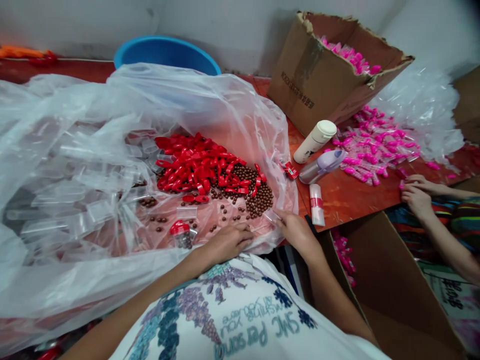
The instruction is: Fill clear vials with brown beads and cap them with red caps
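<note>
My right hand [296,232] pinches a small clear plastic container [270,215] beside a heap of brown balls [258,200]. Near the sheet's front edge lies my left hand [232,241], its fingers loosely bent and resting on the plastic with nothing visible in them. A large pile of red plastic caps [197,165] spreads behind the balls. Left of my left hand, a clear container with a red cap [182,234] holds brown balls. Many clear empty containers [78,195] lie at the left, partly under the translucent plastic sheet [75,105].
A blue basin [165,52] stands behind. At right are a cardboard box [296,80], a cream bottle [315,142], a purple-topped bottle [322,166], a small white bottle [317,205] and pink-capped tubes [378,145]. Another person's hands [418,197] work beside an open carton [393,285].
</note>
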A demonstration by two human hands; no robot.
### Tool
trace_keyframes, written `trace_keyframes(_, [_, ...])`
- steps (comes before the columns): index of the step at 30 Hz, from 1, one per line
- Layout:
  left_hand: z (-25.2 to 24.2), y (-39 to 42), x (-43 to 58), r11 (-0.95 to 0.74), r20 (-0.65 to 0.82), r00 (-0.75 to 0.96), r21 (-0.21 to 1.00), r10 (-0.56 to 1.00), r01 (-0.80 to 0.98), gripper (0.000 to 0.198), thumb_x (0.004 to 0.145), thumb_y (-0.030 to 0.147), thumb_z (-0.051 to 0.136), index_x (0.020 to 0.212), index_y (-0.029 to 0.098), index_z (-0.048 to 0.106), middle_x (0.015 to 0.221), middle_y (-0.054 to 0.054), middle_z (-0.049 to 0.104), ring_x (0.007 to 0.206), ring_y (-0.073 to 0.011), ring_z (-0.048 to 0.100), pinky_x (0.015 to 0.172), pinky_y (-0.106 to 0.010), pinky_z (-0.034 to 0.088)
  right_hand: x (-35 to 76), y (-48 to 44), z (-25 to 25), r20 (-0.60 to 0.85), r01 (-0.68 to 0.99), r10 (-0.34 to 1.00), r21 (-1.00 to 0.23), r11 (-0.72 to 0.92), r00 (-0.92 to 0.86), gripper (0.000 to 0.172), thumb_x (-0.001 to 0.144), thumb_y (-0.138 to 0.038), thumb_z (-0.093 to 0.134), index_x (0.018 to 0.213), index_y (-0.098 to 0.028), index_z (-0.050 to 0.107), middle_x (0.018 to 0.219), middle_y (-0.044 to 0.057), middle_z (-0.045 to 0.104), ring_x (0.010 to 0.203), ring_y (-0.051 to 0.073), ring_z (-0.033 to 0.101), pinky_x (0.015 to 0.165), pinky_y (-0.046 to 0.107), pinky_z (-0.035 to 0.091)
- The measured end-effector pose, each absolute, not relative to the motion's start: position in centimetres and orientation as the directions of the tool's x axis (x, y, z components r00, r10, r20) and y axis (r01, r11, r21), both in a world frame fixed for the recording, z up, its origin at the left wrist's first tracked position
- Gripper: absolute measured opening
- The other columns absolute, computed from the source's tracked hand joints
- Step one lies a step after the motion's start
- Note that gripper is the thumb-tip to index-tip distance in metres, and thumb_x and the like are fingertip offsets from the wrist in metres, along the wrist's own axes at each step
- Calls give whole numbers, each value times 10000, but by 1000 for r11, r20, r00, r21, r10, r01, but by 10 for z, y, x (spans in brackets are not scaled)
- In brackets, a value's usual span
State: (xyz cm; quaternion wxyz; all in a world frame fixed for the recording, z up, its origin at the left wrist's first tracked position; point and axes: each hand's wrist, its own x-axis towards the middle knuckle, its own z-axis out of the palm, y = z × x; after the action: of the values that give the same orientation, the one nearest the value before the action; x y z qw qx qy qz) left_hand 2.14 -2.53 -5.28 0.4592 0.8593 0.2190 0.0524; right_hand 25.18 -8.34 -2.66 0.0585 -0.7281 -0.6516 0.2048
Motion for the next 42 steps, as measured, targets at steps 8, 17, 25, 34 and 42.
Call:
trace_keyframes(8, [-57, -27, 22, -539, -55, 930, 802, 362, 257, 229, 895, 271, 466, 879, 223, 689, 905, -48, 662, 878, -188, 567, 789, -282, 378, 216, -71, -45, -119, 971, 990, -214, -104, 80, 291, 899, -251, 487, 1165, -170, 574, 949, 113, 597, 842, 215, 590, 745, 309, 458])
trace_keyframes(17, [-57, -30, 20, -560, -81, 921, 773, 381, 299, 226, 886, 251, 475, 942, 195, 687, 931, -55, 662, 902, -194, 568, 817, -293, 394, 200, -30, -41, -137, 984, 990, -167, -66, 43, 370, 869, -224, 506, 1231, -158, 548, 1052, 127, 571, 991, 242, 532, 894, 337, 409])
trace_keyframes(25, [-54, -20, 8, -69, -121, 576, 953, 809, 296, 298, 873, 310, 494, 1088, 189, 661, 1089, -65, 670, 1013, -203, 593, 919, -315, 417, 193, -28, -55, 82, 802, 995, -597, 11, 48, 441, 840, -260, 567, 1272, -183, 526, 1088, 93, 578, 1015, 218, 559, 913, 338, 443])
trace_keyframes(34, [-41, -6, 5, 378, -265, 397, 895, 879, -238, 468, 739, 293, 688, 1178, 150, 611, 1125, -94, 666, 1037, -233, 610, 931, -348, 458, 152, -36, -50, 100, 445, 989, -895, 43, 106, 507, 803, -278, 605, 1299, -259, 499, 1076, 58, 570, 945, 190, 581, 826, 311, 492])
trace_keyframes(42, [-38, 2, -27, 549, -407, 383, 721, 829, -423, 398, 690, 203, 734, 1080, 158, 667, 1049, -82, 692, 810, -168, 668, 702, -265, 540, 162, -16, -45, 189, 514, 981, -846, 142, 41, 321, 924, -289, 427, 1214, -262, 564, 1097, 60, 581, 1028, 186, 553, 941, 347, 428])
